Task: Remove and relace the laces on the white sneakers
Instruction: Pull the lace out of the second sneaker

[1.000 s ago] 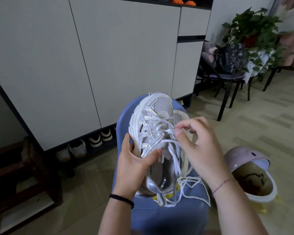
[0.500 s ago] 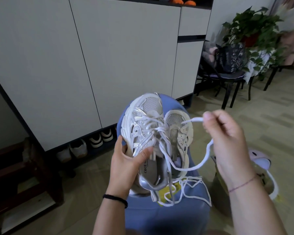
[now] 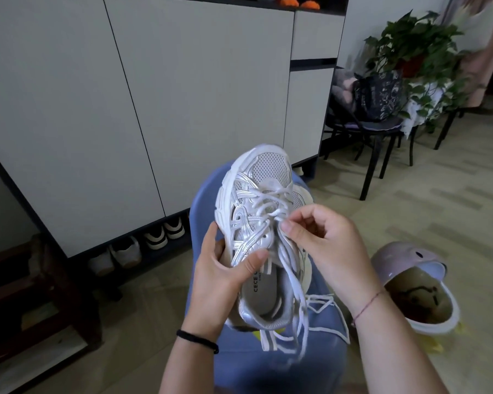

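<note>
R hand (image 3: 322, 245) pinches a lace (image 3: 271, 203) crossing betw. thumb + forefinger, about mid-tongue, other fingers curled. I judge it is there to draw that crossing out of its eyelets. L hand (image 3: 222, 280), at 8 o'clock from it, grips the white sneaker (image 3: 271, 166) by the side, thumb on the upper and fingers under the sole, prob. so the shoe does not turn w/ the pull. Toe points to 12 o'clock, heel to 6, opening toward the person for a clear view. Freed lace ends hang at 6 o'clock over a blue support (image 3: 254, 365).
</note>
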Motion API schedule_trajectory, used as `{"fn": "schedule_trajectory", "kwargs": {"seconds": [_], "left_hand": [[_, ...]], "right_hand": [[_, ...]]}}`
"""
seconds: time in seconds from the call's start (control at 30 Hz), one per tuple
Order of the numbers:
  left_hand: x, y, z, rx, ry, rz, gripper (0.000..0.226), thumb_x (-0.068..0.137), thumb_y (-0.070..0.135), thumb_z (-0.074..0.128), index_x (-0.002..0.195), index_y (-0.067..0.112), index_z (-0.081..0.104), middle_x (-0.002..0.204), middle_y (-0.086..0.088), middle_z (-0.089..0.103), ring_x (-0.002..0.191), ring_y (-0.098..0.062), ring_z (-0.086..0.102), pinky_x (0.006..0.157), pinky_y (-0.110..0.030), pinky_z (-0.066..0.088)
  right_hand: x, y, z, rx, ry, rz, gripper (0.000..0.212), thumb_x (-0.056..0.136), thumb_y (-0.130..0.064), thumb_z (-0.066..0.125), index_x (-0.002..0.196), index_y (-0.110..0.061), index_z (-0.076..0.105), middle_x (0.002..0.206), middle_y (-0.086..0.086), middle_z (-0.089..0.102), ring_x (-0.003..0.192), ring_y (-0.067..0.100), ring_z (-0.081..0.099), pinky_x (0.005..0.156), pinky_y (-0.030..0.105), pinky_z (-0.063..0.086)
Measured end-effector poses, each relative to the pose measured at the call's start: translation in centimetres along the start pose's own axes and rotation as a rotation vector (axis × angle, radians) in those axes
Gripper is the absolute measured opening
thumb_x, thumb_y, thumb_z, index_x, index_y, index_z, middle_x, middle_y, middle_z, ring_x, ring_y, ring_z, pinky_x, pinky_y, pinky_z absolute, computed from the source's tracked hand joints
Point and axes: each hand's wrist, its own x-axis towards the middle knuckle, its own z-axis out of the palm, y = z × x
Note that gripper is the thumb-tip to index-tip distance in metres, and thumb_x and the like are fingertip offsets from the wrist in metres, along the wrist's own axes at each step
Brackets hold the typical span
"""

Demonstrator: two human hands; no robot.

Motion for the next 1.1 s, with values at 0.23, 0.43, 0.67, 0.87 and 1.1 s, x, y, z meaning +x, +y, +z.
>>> {"fn": "schedule_trajectory", "kwargs": {"seconds": [0.23, 0.43, 0.67, 0.87, 1.1], "left_hand": [[-0.2, 0.2, 0.0, 0.006, 0.009, 0.011, 0.074, 0.056, 0.037, 0.086, 0.123, 0.041, 0.054, 0.114, 0.004, 0.072, 0.105, -0.015, 0.068, 0.083, -0.023, 0.055], [-0.1, 0.1, -0.1, -0.002, 0.015, 0.005, 0.075, 0.060, 0.029, 0.087, 0.128, 0.032, 0.054, 0.113, 0.001, 0.072, 0.104, -0.017, 0.069, 0.079, -0.022, 0.055], [-0.2, 0.0, -0.7, 0.025, 0.022, -0.010, 0.086, 0.054, 0.035, 0.087, 0.131, 0.032, 0.050, 0.116, 0.004, 0.070, 0.107, -0.014, 0.068, 0.084, -0.026, 0.056], [-0.1, -0.3, -0.5, -0.004, 0.010, -0.028, 0.071, 0.067, 0.016, 0.086, 0.130, 0.023, 0.054, 0.114, -0.003, 0.071, 0.105, -0.019, 0.069, 0.081, -0.024, 0.055], [0.1, -0.4, -0.3, -0.026, 0.017, -0.048, 0.073, 0.061, 0.029, 0.086, 0.128, 0.024, 0.056, 0.114, -0.004, 0.071, 0.106, -0.022, 0.068, 0.088, -0.036, 0.054]], "right_hand": [[0.1, 0.1, 0.0, -0.250, -0.024, -0.035, 0.008, 0.090, -0.026, 0.062, 0.084, -0.024, 0.064, 0.077, -0.009, 0.064, 0.071, -0.002, 0.056, 0.063, 0.007, 0.041], [-0.2, -0.7, 0.2, -0.267, 0.115, -0.133, 0.018, 0.094, -0.019, 0.055, 0.078, -0.028, 0.055, 0.069, -0.010, 0.058, 0.067, -0.004, 0.053, 0.059, 0.007, 0.039], [0.1, -0.8, -0.2, -0.118, 0.031, -0.073, 0.013, 0.094, -0.017, 0.054, 0.082, -0.019, 0.052, 0.067, -0.002, 0.051, 0.058, 0.003, 0.043, 0.057, 0.015, 0.038], [0.1, 0.0, -0.1, 0.259, -0.052, 0.076, 0.023, 0.081, -0.005, 0.069, 0.098, -0.016, 0.060, 0.081, -0.004, 0.051, 0.074, 0.004, 0.048, 0.072, 0.016, 0.047], [0.0, 1.2, -0.1, 0.307, -0.078, 0.121, 0.035, 0.066, -0.039, 0.073, 0.090, -0.014, 0.073, 0.089, 0.003, 0.071, 0.086, 0.014, 0.064, 0.084, 0.027, 0.049]]}}
